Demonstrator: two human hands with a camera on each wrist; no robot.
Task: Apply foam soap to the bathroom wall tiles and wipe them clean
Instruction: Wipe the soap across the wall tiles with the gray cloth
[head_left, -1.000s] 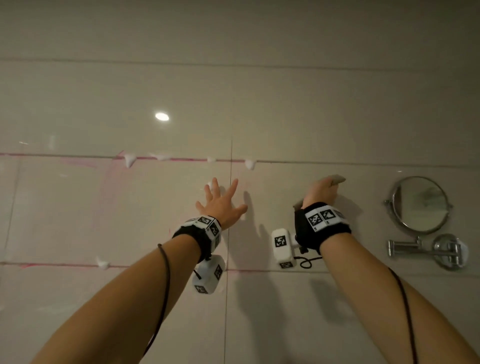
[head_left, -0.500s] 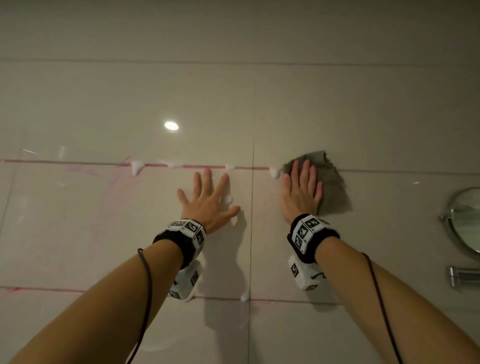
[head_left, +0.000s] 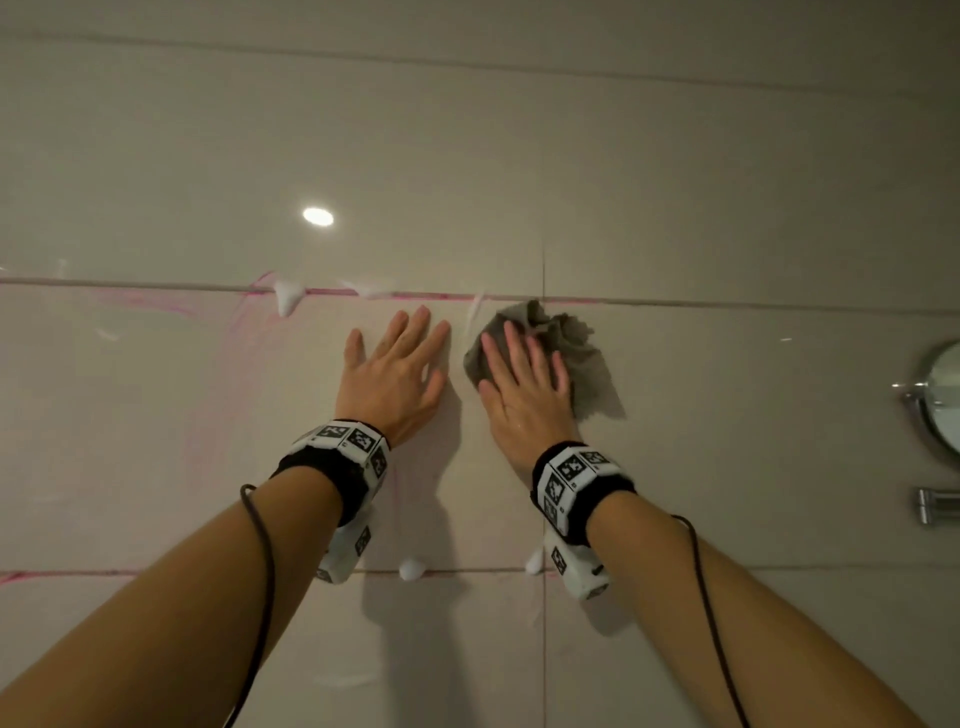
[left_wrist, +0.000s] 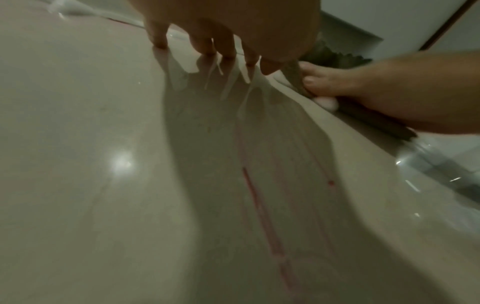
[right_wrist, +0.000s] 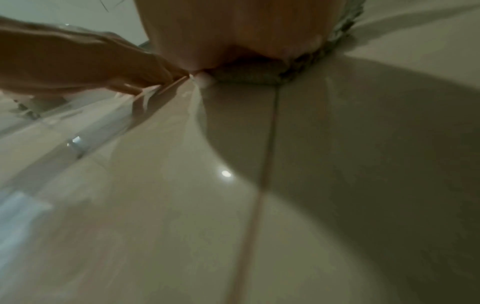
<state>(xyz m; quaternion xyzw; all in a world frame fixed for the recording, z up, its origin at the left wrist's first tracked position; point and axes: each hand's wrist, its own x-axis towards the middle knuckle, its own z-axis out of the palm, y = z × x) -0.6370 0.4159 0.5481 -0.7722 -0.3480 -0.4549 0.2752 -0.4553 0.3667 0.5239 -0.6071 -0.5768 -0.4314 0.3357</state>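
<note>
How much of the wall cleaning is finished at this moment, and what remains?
Done: foam dabs sit on the tile joints, like the foam blob. In hand: the right hand presses the grey cloth flat on the wall; the left hand rests open beside it. Left: pink smears and lower blobs.

Crumpled grey cloth (head_left: 563, 343) pressed flat against foam-dotted wall tiles (head_left: 727, 405).

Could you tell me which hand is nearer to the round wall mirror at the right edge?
Right. The right hand, pressing the grey cloth, lies closer to the mirror; the left hand is farther left.
</note>
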